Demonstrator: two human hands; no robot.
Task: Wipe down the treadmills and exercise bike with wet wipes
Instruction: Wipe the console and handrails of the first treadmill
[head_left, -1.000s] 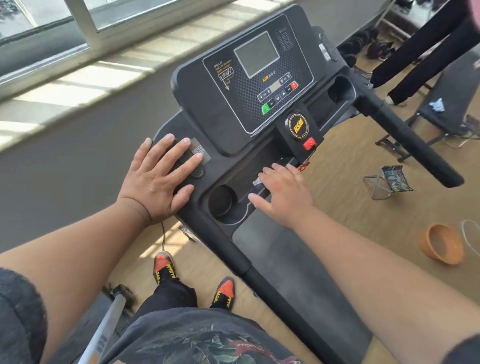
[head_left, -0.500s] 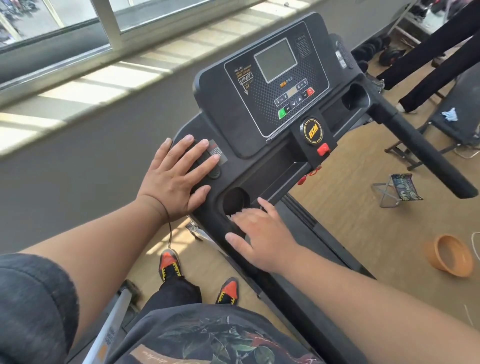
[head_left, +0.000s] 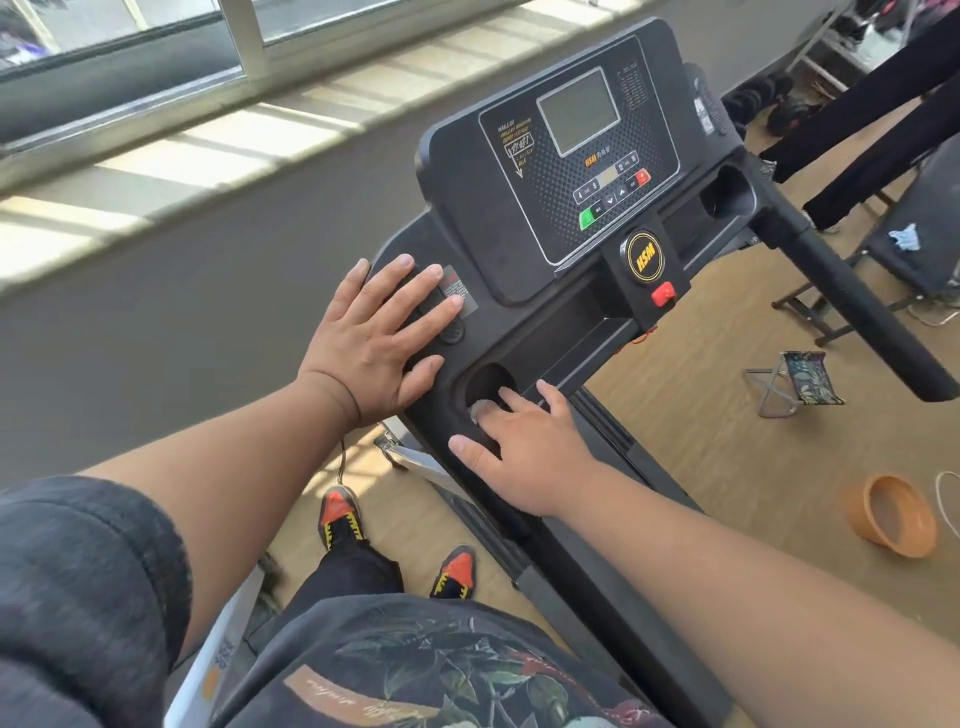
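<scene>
A black treadmill stands in front of me, and its console (head_left: 566, 218) carries a grey screen and a red safety key. My left hand (head_left: 371, 340) lies flat, fingers apart, on the console's left wing and holds nothing. My right hand (head_left: 527, 452) presses a whitish wet wipe (head_left: 479, 409) into the left cup holder (head_left: 485, 376). Only a small bit of the wipe shows under the fingertips. The treadmill's right handrail (head_left: 857, 306) juts out to the right.
A small folding stool (head_left: 802, 379) and an orange bowl (head_left: 891, 519) sit on the wooden floor to the right. Behind them are a dark bench (head_left: 919, 260), dumbbells (head_left: 769, 101) and another person's dark trouser legs (head_left: 878, 130). A grey wall with a sunlit sill (head_left: 208, 140) runs along the left.
My right hand has slid left from the tray under the safety key to the left cup holder. The left hand has stayed flat on the console.
</scene>
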